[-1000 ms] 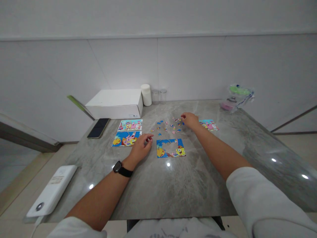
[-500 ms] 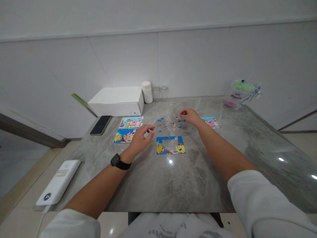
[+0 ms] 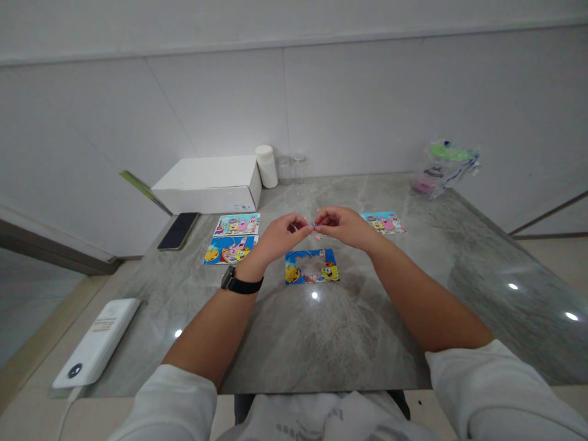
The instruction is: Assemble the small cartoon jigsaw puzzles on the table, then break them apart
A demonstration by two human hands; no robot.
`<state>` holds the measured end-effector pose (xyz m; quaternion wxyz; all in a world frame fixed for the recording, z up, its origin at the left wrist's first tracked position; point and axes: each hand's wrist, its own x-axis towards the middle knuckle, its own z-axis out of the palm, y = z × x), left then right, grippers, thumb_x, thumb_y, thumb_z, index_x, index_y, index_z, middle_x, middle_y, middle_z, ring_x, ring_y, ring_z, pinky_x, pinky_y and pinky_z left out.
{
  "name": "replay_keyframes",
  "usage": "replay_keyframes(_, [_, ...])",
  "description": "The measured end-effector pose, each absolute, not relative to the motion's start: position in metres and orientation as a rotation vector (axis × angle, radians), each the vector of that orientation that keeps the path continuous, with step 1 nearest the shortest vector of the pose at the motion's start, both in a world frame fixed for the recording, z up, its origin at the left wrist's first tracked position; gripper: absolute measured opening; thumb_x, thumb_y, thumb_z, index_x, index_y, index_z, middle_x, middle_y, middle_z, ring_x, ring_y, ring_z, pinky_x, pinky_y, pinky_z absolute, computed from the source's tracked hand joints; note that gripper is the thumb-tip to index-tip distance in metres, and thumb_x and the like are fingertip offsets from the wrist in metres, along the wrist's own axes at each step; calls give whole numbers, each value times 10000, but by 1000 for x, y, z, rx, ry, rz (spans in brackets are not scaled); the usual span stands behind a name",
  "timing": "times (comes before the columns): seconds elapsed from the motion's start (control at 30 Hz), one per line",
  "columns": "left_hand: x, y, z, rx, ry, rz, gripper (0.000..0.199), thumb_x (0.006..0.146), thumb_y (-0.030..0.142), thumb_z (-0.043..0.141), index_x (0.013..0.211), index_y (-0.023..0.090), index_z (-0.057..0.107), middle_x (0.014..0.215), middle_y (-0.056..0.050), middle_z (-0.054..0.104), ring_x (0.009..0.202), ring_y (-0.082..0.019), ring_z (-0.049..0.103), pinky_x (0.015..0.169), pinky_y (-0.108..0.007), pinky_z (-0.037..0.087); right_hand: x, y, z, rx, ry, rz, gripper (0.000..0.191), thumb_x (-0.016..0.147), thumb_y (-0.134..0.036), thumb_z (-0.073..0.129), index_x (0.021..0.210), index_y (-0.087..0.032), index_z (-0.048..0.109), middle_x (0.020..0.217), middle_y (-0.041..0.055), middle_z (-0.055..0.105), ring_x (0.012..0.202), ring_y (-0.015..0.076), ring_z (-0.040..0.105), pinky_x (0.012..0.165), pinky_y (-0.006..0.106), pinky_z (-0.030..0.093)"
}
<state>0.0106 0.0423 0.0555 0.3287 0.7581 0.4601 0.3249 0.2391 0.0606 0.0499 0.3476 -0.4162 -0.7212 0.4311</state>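
My left hand [image 3: 283, 237] and my right hand [image 3: 342, 225] meet above the table, fingertips pinched together on a small puzzle piece [image 3: 314, 225]. Just below them lies a partly assembled jigsaw puzzle [image 3: 293, 273], its blue cartoon border joined around a gap in the middle. Loose puzzle pieces [image 3: 318, 237] lie behind and under my hands, mostly hidden by them. On the left are two cartoon picture cards, a light one [image 3: 237, 225] and a blue one [image 3: 228, 250]. Beyond my right wrist lies another cartoon card [image 3: 386, 222].
A phone [image 3: 179, 231] and a white power bank [image 3: 97, 343] with a cable are at the left. Along the back stand a white box [image 3: 206, 184], a white bottle [image 3: 266, 166] and two clear glasses [image 3: 298, 169]. A plastic bag [image 3: 443, 171] sits at the back right.
My right hand has come left from the loose pieces, and my left hand has moved right to meet it. Both now pinch a small piece, and the view has shifted slightly.
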Motion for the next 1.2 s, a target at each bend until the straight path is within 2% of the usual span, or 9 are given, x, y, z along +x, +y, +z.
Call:
replay_keyframes(0.13, [10, 44, 38, 1910, 1193, 739, 319, 899, 494, 671, 867, 177, 694, 788, -4, 675, 719, -146, 577, 650, -269, 433, 233, 64, 36, -1107, -1817, 1206, 239, 761, -365, 802, 910, -205, 705, 779, 6, 730, 738, 169, 668, 715, 302, 533])
replay_keyframes(0.33, [7, 52, 28, 1825, 1160, 740, 313, 881, 481, 652, 861, 173, 705, 772, -7, 660, 714, -150, 582, 654, -271, 452, 240, 69, 35, -1134, -1732, 1215, 157, 847, -284, 707, 975, -202, 746, 874, 38, 790, 816, 176, 710, 802, 318, 565])
replay_keyframes(0.5, [6, 53, 29, 1826, 1154, 696, 312, 881, 473, 651, 881, 171, 726, 780, -10, 675, 706, -148, 585, 659, -275, 461, 244, 68, 39, -1121, -1773, 1146, 196, 845, -332, 732, 992, -208, 766, 938, 39, 789, 883, 194, 705, 844, 334, 560])
replay_keyframes(0.73, [9, 52, 29, 1853, 1172, 675, 287, 901, 440, 634, 854, 174, 732, 758, -12, 676, 700, -151, 591, 660, -276, 462, 236, 63, 36, -1080, -1843, 1239, 244, 846, -392, 719, 984, -191, 728, 819, 10, 726, 770, 164, 646, 752, 302, 521])
replay_keyframes(0.97, [13, 50, 30, 1877, 1247, 644, 251, 908, 393, 621, 874, 181, 750, 815, -34, 735, 757, -177, 646, 669, -284, 482, 237, 62, 40, -1141, -1895, 1206, 250, 913, -427, 644, 980, -201, 725, 874, 24, 730, 814, 166, 642, 803, 297, 530])
replay_keyframes(1.2, [16, 48, 25, 1983, 1245, 556, 275, 917, 395, 586, 856, 183, 751, 735, -3, 674, 689, -158, 579, 629, -278, 418, 239, 67, 32, -1166, -2002, 1205, 240, 950, -364, 579, 1000, -199, 746, 886, 27, 732, 837, 164, 652, 801, 285, 520])
